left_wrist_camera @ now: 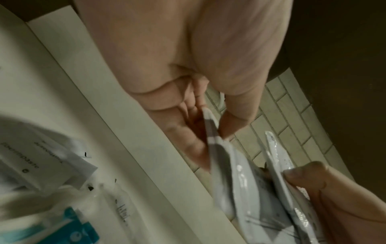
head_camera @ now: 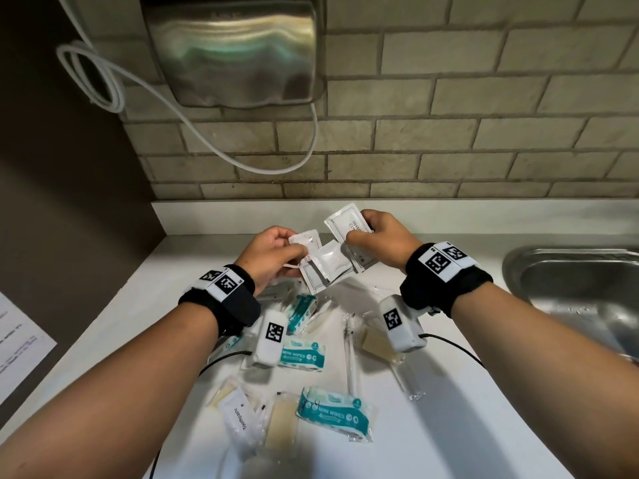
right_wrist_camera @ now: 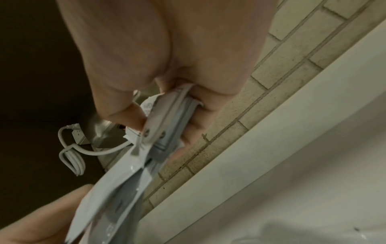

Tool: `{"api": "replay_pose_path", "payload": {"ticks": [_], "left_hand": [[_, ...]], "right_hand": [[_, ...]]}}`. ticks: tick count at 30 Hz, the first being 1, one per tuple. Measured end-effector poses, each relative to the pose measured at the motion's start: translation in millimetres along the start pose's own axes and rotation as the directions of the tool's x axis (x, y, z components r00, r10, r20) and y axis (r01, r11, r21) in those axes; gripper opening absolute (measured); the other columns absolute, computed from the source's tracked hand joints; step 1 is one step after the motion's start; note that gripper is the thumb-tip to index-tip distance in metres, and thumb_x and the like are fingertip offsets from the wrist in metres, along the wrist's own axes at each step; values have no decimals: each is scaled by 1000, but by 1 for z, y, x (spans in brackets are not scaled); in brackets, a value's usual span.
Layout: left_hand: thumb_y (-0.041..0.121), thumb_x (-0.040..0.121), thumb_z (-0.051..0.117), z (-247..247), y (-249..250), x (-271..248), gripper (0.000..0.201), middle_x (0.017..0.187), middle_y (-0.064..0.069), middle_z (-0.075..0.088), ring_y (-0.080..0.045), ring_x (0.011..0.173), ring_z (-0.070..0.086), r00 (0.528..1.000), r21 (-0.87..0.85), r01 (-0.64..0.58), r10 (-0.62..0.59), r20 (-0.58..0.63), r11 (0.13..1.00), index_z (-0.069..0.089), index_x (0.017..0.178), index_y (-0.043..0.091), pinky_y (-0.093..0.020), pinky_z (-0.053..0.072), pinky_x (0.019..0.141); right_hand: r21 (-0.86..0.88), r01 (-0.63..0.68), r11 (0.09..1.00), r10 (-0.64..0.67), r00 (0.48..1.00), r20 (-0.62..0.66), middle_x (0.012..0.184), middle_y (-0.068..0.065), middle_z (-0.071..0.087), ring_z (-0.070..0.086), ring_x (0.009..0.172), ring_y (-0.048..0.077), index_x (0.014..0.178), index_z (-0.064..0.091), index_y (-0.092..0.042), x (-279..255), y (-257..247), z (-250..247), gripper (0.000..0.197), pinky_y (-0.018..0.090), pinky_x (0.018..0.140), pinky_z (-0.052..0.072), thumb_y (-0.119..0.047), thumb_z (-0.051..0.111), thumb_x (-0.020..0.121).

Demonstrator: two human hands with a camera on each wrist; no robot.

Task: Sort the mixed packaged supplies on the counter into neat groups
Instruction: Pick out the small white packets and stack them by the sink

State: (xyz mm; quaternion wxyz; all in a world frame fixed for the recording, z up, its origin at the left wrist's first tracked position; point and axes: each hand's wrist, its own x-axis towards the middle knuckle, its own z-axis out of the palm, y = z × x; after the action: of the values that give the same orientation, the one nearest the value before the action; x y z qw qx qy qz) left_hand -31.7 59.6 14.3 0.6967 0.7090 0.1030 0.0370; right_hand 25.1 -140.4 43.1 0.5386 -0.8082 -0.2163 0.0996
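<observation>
Both hands are raised above the white counter [head_camera: 449,392], each holding white sachets. My left hand [head_camera: 273,257] pinches a small stack of white sachets [head_camera: 320,267] between thumb and fingers; the same sachets [left_wrist_camera: 225,173] show edge-on in the left wrist view. My right hand [head_camera: 375,238] grips a fanned bunch of flat white sachets [head_camera: 345,226], one printed with black lettering, also seen as sachets [right_wrist_camera: 158,125] in the right wrist view. Below lie two teal mini wipes packs [head_camera: 333,414] [head_camera: 304,356], a toothpaste sachet [head_camera: 242,418] and a wrapped toothbrush [head_camera: 351,357].
A steel sink [head_camera: 581,299] is set into the counter at the right. A metal hand dryer [head_camera: 231,50] with a looped white cable [head_camera: 103,77] hangs on the brick wall behind. A dark wall panel [head_camera: 62,167] bounds the left side. Soap bars in clear wrap [head_camera: 280,426] lie near the front.
</observation>
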Motion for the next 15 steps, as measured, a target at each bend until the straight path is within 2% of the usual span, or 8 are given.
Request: {"api": "replay_pose_path", "payload": {"ticks": [2,4,7,11,13,15], "left_hand": [[-1,82,71,-2,-1,-1,27,97,-18,69,-26,78,66,1000,4,-4,4,-14,1000,53,99,10,-35,56,67],[3,79,74,-1,-3,-2,23,92,-17,71,-28,78,66,1000,19,-9,9,-20,1000,57,94,8,-38,53,74],[12,81,74,5,-2,-5,13,80,-9,71,-22,71,63,1000,36,-13,13,1,999,65,88,7,-32,51,69],[18,90,65,15,4,-7,14,81,-5,74,-16,69,67,998,-8,34,-33,61,999,70,97,7,-23,55,64],[18,94,59,17,7,-10,16,82,-5,74,-16,72,68,993,-74,76,-69,94,994,71,97,8,-27,54,67],[15,95,52,15,9,-13,21,90,-10,71,-21,80,65,987,-176,116,-94,129,978,70,101,6,-35,52,74]], "right_hand": [[-3,-5,1000,5,1000,-6,74,-4,65,59,50,-1,84,59,-19,-1,1,-1,13,17,53,49,-7,57,88],[1,-8,1000,8,1000,-14,75,-5,65,59,50,-2,89,60,-16,-1,2,-1,9,15,52,49,-7,57,89],[6,-11,1000,11,1000,-18,76,-4,65,60,52,0,95,60,-13,0,3,1,9,16,53,51,-7,57,89],[53,-42,998,42,999,-4,72,0,66,62,59,13,96,59,-11,1,4,3,10,25,58,54,-6,56,88],[72,-47,996,48,999,-14,68,0,65,60,56,12,98,58,-7,1,5,1,11,24,54,52,-4,55,88],[99,-46,994,50,998,-31,67,1,64,59,56,15,97,57,-6,2,6,-1,10,24,52,51,-3,54,88]]}}
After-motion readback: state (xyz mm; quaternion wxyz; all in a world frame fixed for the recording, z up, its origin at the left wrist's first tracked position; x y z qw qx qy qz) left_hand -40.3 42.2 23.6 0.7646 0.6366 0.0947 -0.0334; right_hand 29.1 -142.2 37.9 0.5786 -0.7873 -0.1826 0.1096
